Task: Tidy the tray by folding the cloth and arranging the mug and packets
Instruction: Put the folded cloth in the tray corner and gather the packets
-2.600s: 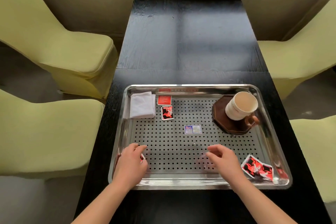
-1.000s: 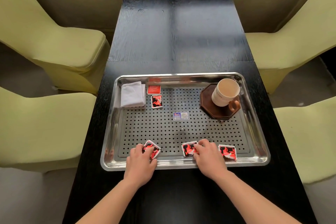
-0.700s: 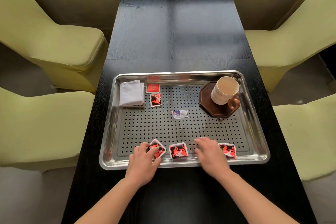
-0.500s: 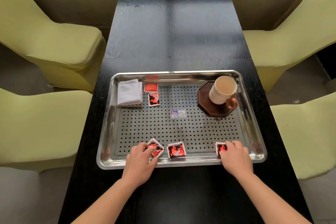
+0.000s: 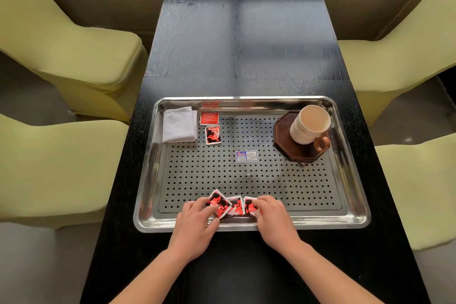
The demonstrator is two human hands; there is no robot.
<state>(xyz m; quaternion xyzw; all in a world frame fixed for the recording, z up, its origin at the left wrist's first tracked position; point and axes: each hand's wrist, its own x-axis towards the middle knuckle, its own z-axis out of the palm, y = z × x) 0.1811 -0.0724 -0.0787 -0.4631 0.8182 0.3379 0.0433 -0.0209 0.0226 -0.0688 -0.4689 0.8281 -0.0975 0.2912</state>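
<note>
A perforated steel tray [image 5: 355,205] lies on the black table. A folded white cloth [image 5: 179,124] rests in its far left corner, with two red packets [image 5: 211,127] just right of it. A cream mug [image 5: 309,124] stands on a dark octagonal coaster [image 5: 286,145] at the far right. At the near edge three red-and-black packets [image 5: 233,205] lie side by side, overlapping. My left hand [image 5: 196,223] pinches the left packet [image 5: 218,202]. My right hand [image 5: 274,219] grips the right packet [image 5: 249,205] against the middle one.
A small blue-and-white label [image 5: 246,156] sits at the tray's centre. Yellow-green chairs [image 5: 74,57] flank the narrow table [image 5: 237,44] on both sides, two to the left and two to the right.
My right hand slid the right packet leftward along the near edge until it met the middle packet. My left hand stayed on the left packet.
</note>
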